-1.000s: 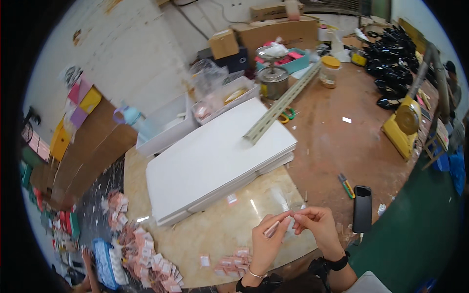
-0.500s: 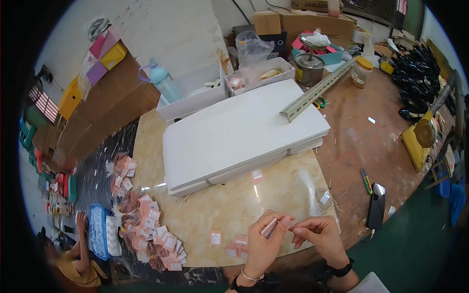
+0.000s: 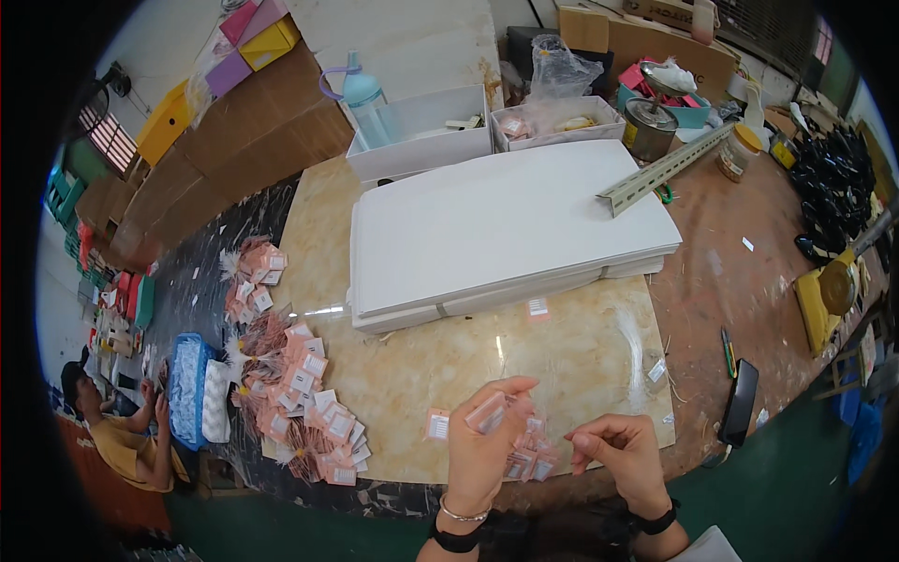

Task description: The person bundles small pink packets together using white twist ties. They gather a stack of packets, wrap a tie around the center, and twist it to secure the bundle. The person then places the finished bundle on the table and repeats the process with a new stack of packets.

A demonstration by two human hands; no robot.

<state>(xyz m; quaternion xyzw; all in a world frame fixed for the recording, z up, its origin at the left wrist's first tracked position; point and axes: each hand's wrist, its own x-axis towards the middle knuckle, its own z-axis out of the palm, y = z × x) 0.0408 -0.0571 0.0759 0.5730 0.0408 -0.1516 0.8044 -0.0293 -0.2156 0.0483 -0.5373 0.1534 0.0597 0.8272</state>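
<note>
My left hand (image 3: 482, 445) is closed around a pink tag (image 3: 487, 413) with a white label, held upright above the marble-patterned board (image 3: 403, 375). To its right, my right hand (image 3: 623, 459) pinches thumb and fingers together; anything between them is too fine to make out. A loose group of pink tags (image 3: 532, 459) lies between the two hands, partly hidden by the left one. One single tag (image 3: 437, 424) rests just left of my left hand. White strands (image 3: 632, 351) lie spread on the board beyond the right hand.
Bundled pink tags (image 3: 304, 375) pile up at the left. A thick stack of white sheets (image 3: 506, 229) bears a slotted metal bar (image 3: 665, 169). A phone (image 3: 739, 403) lies at the right edge. Another person (image 3: 126, 426) sits far left by a blue basket (image 3: 187, 389).
My hands have moved further apart, and the left one has turned so the tag's face shows. The whole view has shifted, with the table things sitting further right.
</note>
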